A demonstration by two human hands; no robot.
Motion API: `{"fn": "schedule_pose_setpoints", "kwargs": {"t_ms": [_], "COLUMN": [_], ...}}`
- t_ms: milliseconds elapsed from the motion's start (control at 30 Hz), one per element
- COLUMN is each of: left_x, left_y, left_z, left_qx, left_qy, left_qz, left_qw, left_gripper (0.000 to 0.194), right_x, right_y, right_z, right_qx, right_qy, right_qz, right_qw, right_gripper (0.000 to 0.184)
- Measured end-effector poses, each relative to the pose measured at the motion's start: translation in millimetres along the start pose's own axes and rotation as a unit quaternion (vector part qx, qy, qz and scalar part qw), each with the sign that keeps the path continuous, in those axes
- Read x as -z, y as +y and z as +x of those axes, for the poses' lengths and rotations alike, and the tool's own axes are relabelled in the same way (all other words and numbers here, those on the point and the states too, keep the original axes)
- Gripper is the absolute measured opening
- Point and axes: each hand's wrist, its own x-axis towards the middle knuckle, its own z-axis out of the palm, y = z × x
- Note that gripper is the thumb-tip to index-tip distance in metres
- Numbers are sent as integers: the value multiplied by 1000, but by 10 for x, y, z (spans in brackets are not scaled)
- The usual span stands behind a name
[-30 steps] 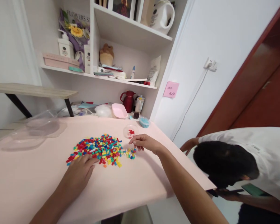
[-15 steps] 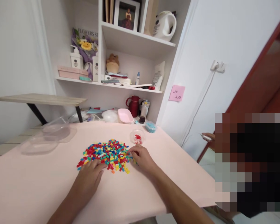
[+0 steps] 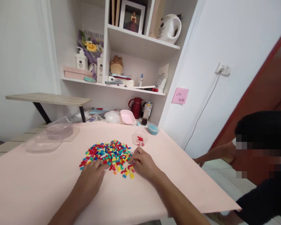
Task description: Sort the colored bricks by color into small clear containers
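Observation:
A heap of small toy bricks (image 3: 111, 153) in red, yellow, blue, green and white lies on the pink-covered table. At its near left edge rests my left hand (image 3: 93, 173), palm down, fingers stretched over the bricks and holding nothing visible. Against the right edge is my right hand (image 3: 144, 163), its fingers curled together among the bricks; whatever is between the fingertips is hidden. A few yellow and red bricks lie loose just below those fingers. Beyond my right hand stands a clear plastic tub (image 3: 140, 138) with some red pieces in it.
Clear plastic containers (image 3: 43, 144) sit at the table's left. A tub of light-blue pieces (image 3: 153, 128) stands at the far right corner, near a pink tray (image 3: 127, 117) and a red jug (image 3: 135, 107). Another person (image 3: 259, 162) is beyond the right edge.
My right hand has drawn slightly toward me, and bricks at the heap's near right have shifted and spread. My left hand stays almost in place. The view has tilted a little.

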Motion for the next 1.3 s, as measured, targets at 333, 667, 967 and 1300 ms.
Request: {"fn": "schedule_pose_setpoints", "kwargs": {"t_ms": [333, 667, 967, 1300], "left_x": [-12, -4, -6, -47], "left_y": [-14, -8, 3, -37], "left_z": [9, 7, 8, 6], "left_qx": [-1, -4, -4, 0], "left_qy": [-1, -9, -9, -14], "left_qz": [3, 1, 6, -2], "left_qw": [1000, 1000, 1000, 1000], "left_gripper": [34, 36, 36, 37], "right_x": [68, 66, 74, 177], "right_y": [12, 41, 7, 76], "right_z": [-31, -33, -35, 81], "right_qx": [6, 20, 39, -61], "right_qy": [-29, -62, -66, 105], "right_qz": [20, -34, -48, 153], "right_qw": [999, 997, 996, 981], "right_gripper": [29, 26, 15, 14]}}
